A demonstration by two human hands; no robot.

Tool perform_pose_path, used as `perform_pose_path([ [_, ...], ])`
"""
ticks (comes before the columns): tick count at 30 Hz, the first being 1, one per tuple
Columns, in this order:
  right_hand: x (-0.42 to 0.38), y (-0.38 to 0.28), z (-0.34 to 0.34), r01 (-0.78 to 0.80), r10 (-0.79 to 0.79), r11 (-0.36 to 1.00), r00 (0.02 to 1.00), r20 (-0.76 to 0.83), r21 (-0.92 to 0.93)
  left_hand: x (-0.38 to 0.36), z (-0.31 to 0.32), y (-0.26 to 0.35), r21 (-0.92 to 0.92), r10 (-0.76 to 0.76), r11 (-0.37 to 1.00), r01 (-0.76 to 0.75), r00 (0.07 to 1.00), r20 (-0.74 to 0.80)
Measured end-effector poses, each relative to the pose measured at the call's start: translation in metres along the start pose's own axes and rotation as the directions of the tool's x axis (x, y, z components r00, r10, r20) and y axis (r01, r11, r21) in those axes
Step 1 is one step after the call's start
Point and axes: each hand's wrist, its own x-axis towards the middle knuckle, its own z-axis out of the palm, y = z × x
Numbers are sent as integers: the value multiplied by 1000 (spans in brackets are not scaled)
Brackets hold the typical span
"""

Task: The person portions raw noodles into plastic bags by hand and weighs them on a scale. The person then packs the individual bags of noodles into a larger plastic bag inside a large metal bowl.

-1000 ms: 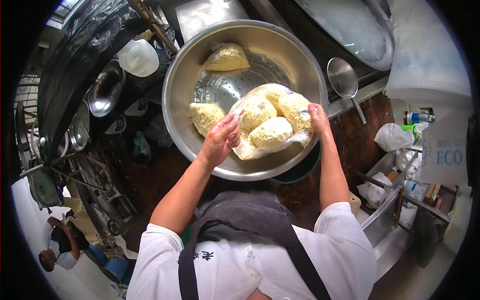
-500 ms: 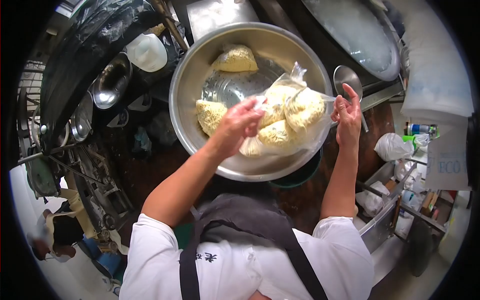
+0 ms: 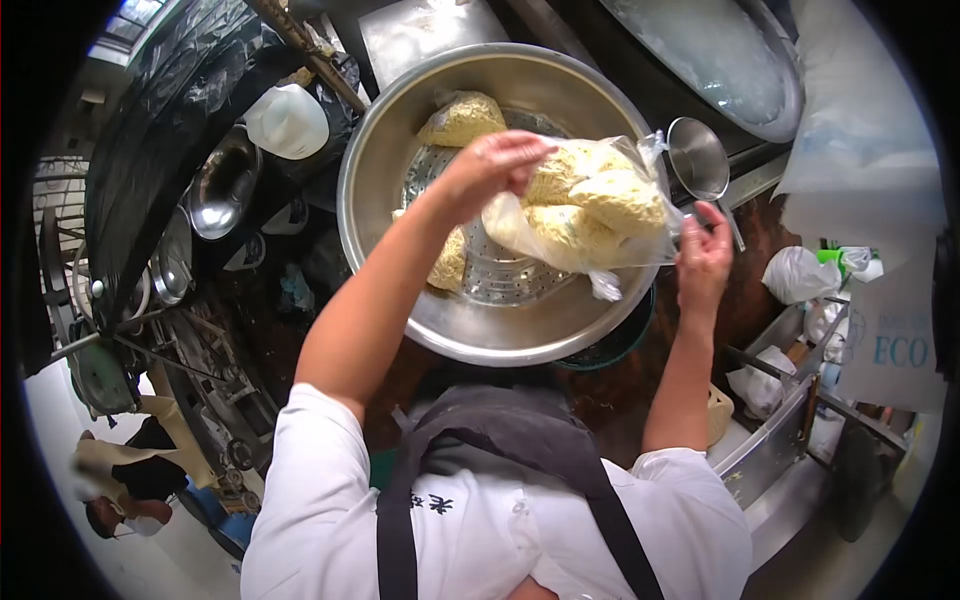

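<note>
A clear plastic bag (image 3: pixel 590 205) with several clumps of pale yellow, noodle-like strands is held up over a wide steel basin (image 3: pixel 352 215). The fingers of my left hand (image 3: pixel 495 170) are closed on its upper left edge. At its right end, my right hand (image 3: pixel 705 250) pinches the plastic with curled fingers. Two smaller clumps of the same food rest in the basin: one at the far side (image 3: pixel 462 118), the other on the left (image 3: pixel 447 260), partly covered by my left forearm. Below the bag shows a perforated metal plate (image 3: pixel 510 278).
A long-handled metal ladle (image 3: pixel 698 158) lies right of the basin. Behind it is a large round pan (image 3: pixel 715 70) of whitish liquid. A white plastic jug (image 3: pixel 287 122) and metal bowls (image 3: pixel 225 185) are on the left. White bags (image 3: pixel 800 275) sit on the right; another person (image 3: pixel 125 500) is at lower left.
The bag has tilted and swung round, with its knotted corner now hanging at the lower side. My left hand has moved up and away from me; my right hand has dropped slightly nearer.
</note>
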Motion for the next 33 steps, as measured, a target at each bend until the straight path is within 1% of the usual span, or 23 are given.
perform_pose_path([
  [1, 2, 27, 0, 49, -45, 995, 998, 47, -86, 7, -5, 0, -26, -9, 1000, 4, 986, -164],
  [3, 8, 61, 4, 71, -53, 979, 994, 98, -191, 36, -52, -19, 233, -8, 972, 35, 993, -116],
  [4, 16, 71, 3, 104, -87, 980, 990, 107, -172, 40, -52, -14, 152, -9, 988, 23, 996, -93],
  [5, 22, 62, 7, 93, -81, 988, 992, 100, -122, 42, -50, -5, 69, -12, 997, 17, 997, -71],
  [6, 20, 44, 11, 66, -58, 995, 994, 96, -78, 41, -45, 2, 136, 1, 991, 6, 998, -57],
  [7, 21, 31, 16, 43, -40, 999, 995, 93, -29, 40, -43, 2, 172, -16, 984, 33, 995, -103],
  [8, 25, 31, 19, 72, -59, 992, 990, 129, -102, 44, -51, -1, 167, -13, 986, 28, 996, -87],
  [9, 22, 34, 20, 61, -47, 992, 991, 129, -110, 41, -60, -9, 158, -17, 987, 29, 997, -77],
  [12, 23, 36, 27, 35, -26, 994, 996, 90, -101, 26, -91, -26, 381, 119, 924, -32, 971, -206],
  [13, 23, 37, 26, 34, -20, 992, 994, 109, -123, 29, -125, -58, 606, 172, 795, -3, 960, -220],
  [14, 25, 39, 24, 37, -19, 989, 992, 125, -143, 21, -147, -77, 872, 133, 464, 154, 961, -241],
  [15, 25, 40, 22, 38, -15, 986, 990, 139, -163, 22, -180, -123, 934, 109, 247, 258, 950, -292],
  [16, 24, 38, 24, 53, -22, 980, 987, 159, -192, 10, -175, -135, 922, -35, 90, 377, 926, -375],
  [17, 23, 39, 25, 70, -37, 977, 985, 168, -199, 4, -170, -151, 910, -112, -54, 411, 903, -415],
  [18, 24, 39, 27, 88, -52, 974, 983, 175, -207, -1, -160, -162, 900, -199, -40, 435, 879, -433],
  [19, 27, 38, 28, 109, -71, 970, 982, 176, -216, -2, -149, -172, 888, -243, -150, 435, 854, -459],
  [21, 27, 37, 29, 114, -77, 971, 982, 175, -211, 1, -124, -164, 876, -325, -167, 453, 813, -483],
  [24, 27, 41, 28, 116, -78, 968, 982, 174, -222, 2, -132, -184, 855, -423, 27, 517, 781, -459],
  [27, 25, 40, 30, 98, -66, 976, 984, 166, -194, -9, -141, -212, 911, -346, -74, 406, 846, -405],
  [28, 25, 39, 30, 92, -63, 980, 985, 161, -178, -7, -151, -218, 913, -435, 299, 278, 891, -130],
  [31, 28, 42, 27, 90, -51, 979, 978, 204, -184, -13, -137, -227, 822, -494, 305, 480, 818, -294],
  [32, 28, 43, 28, 93, -55, 978, 978, 201, -187, -12, -138, -232, 778, -525, 373, 506, 806, -272],
  [33, 28, 42, 30, 98, -59, 976, 978, 199, -192, -12, -144, -251, 735, -487, 452, 506, 830, -271],
])
